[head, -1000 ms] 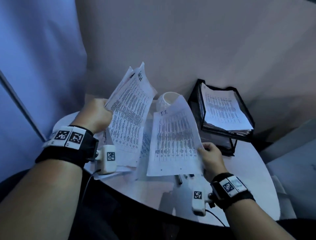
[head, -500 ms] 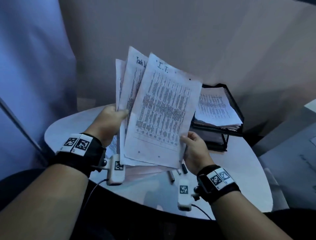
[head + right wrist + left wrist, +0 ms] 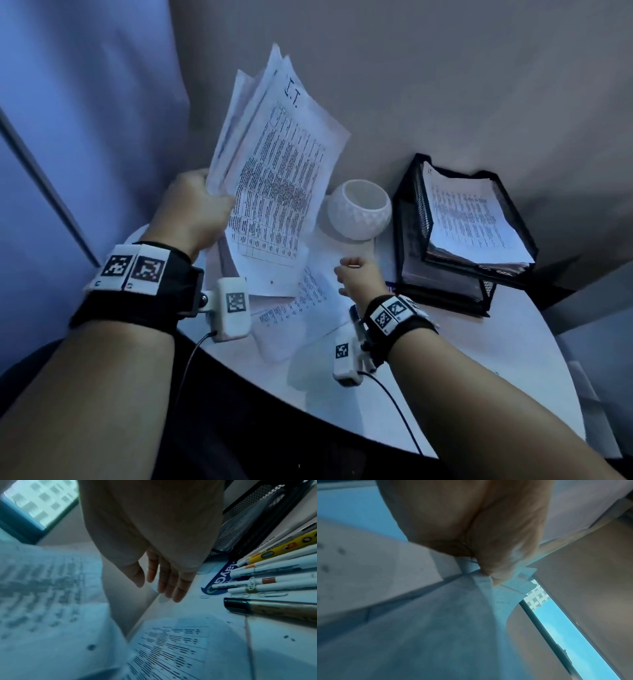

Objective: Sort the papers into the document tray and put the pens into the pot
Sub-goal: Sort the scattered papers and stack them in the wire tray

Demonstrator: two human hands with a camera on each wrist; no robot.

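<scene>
My left hand grips a sheaf of printed papers by its left edge and holds it upright above the table; the left wrist view shows the thumb pinching the sheets. My right hand hovers low over a loose printed sheet on the table, fingers straight and holding nothing. Several pens and a dark marker lie on the table to its right. The white round pot stands behind. The black mesh document tray at the right holds a paper stack.
The round white table has its curved front edge close to my body. A wall rises behind the pot and tray. Paperclips and a blue sticker lie among the pens. A window shows at the left.
My right hand let go of the "I.T." sheet, which now sits in the left hand's sheaf, and dropped down toward the table. The sheaf tilted left.
</scene>
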